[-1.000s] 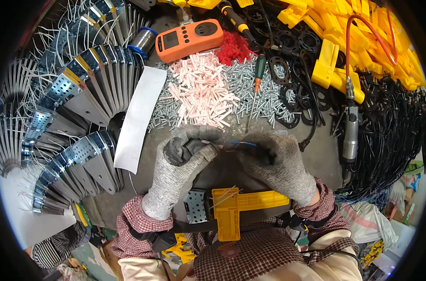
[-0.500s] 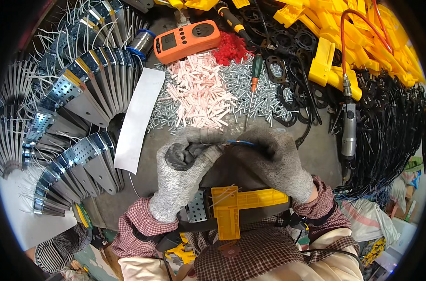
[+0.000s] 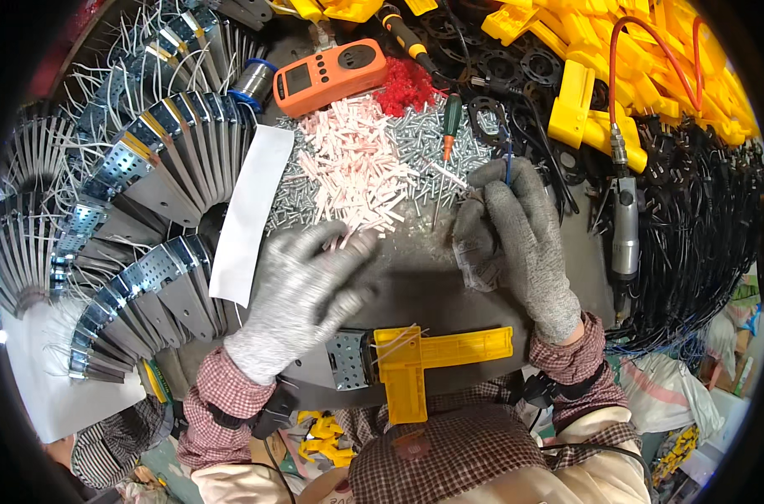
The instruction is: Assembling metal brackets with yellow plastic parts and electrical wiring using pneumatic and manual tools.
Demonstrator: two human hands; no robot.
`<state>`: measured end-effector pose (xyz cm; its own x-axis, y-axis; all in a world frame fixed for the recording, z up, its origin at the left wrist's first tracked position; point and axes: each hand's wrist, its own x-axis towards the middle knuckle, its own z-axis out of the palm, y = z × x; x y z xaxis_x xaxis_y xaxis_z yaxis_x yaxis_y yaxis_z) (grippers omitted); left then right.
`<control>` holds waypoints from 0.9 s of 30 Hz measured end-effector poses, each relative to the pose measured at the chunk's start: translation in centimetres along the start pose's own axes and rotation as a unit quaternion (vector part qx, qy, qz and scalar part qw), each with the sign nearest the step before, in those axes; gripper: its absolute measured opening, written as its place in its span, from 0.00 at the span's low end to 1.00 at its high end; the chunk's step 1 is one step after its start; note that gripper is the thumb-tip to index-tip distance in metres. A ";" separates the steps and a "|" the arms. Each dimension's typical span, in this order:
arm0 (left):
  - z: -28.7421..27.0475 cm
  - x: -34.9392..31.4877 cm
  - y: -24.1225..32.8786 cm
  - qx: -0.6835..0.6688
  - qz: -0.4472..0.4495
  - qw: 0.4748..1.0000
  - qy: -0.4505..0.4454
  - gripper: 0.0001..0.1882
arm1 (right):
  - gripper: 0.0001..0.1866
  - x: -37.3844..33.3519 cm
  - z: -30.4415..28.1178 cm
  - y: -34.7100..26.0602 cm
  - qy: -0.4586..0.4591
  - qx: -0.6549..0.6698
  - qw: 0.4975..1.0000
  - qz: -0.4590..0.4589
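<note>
The dark desk (image 3: 420,294) carries perforated metal brackets (image 3: 130,160) fanned across the left of the frame, black cords (image 3: 693,227) bundled at the right and yellow plastic housings (image 3: 642,80) heaped at the upper right. At upper centre, pale pink sleeves (image 3: 348,151) lie loose among steel screws (image 3: 424,134).

Of the 2 gloved grips, the left (image 3: 294,286) is blurred at left of centre, loosely spread, fingertips at the lower edge of the sleeves; I cannot tell whether it pinches 1. The right (image 3: 520,239), right of centre, is closed on a blue wire (image 3: 508,164).

At lower centre lies 1 T-shaped yellow housing (image 3: 405,365), 1 perforated bracket (image 3: 348,359) just to its left. Work on this piece looks partway: bracket and housing are set out together, but pale leads (image 3: 399,339) lie loose across the housing, seemingly unjoined. The blue wire is well apart from them, its far end hidden.
</note>
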<state>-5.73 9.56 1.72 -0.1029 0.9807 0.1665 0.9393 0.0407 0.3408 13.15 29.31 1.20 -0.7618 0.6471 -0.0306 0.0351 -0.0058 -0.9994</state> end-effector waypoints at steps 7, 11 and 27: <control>-1.0 2.1 0.7 0.030 -0.014 0.995 0.093 0.08 | 0.14 -0.8 1.1 -1.5 -0.017 0.050 0.996 0.066; 2.5 3.6 1.1 0.145 -0.022 0.989 -0.019 0.11 | 0.14 -1.0 1.0 -0.6 -0.057 0.016 0.998 -0.001; 1.9 4.1 2.2 -0.057 -0.120 0.990 0.047 0.14 | 0.09 -1.4 1.1 -1.8 -0.125 -0.186 0.974 -0.021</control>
<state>-3.48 14.02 1.41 -0.3537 0.9232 0.1506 0.8413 0.2436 0.4826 13.43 27.54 3.00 -0.8998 0.4346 -0.0393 0.1969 0.3241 -0.9253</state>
